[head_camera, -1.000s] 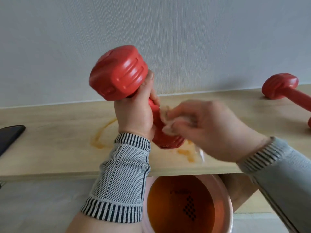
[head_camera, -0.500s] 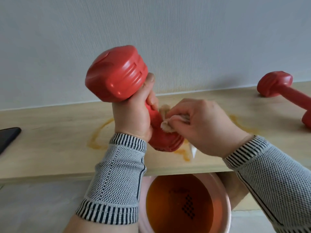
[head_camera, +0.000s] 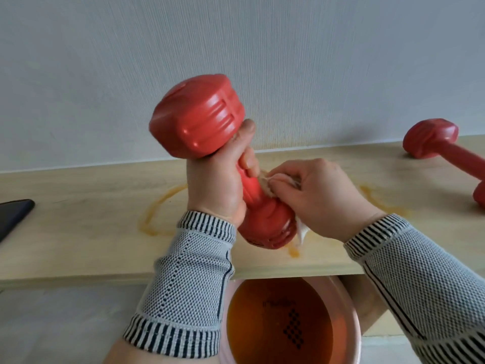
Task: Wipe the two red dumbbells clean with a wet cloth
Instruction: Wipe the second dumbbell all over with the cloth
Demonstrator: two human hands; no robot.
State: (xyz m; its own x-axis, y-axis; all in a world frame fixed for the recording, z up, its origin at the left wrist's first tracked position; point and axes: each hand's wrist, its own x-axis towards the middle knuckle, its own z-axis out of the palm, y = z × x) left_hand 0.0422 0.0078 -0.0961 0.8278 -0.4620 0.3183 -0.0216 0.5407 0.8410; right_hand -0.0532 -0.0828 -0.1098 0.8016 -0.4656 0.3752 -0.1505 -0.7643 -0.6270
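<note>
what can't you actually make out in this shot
All in the head view:
- Cloth: mostly hidden inside the right hand; its size and wetness cannot be judged.
- Held dumbbell: its handle is largely covered by the left hand.
- Second dumbbell: cut off by the right edge.
- Dark object: cut off by the left edge, unidentifiable.
- Basin: markings in the orange liquid are too small to read; bottom edge crops it.

held dumbbell [head_camera: 199, 119]: glossy red | second dumbbell [head_camera: 433, 143]: red | cloth [head_camera: 265, 181]: off-white, stained tan | bench [head_camera: 78, 232]: pale wood grain, orange stain rings | sleeves [head_camera: 183, 285]: grey-white mesh knit, black-striped cuffs | basin [head_camera: 353, 311]: pink, orange liquid
</note>
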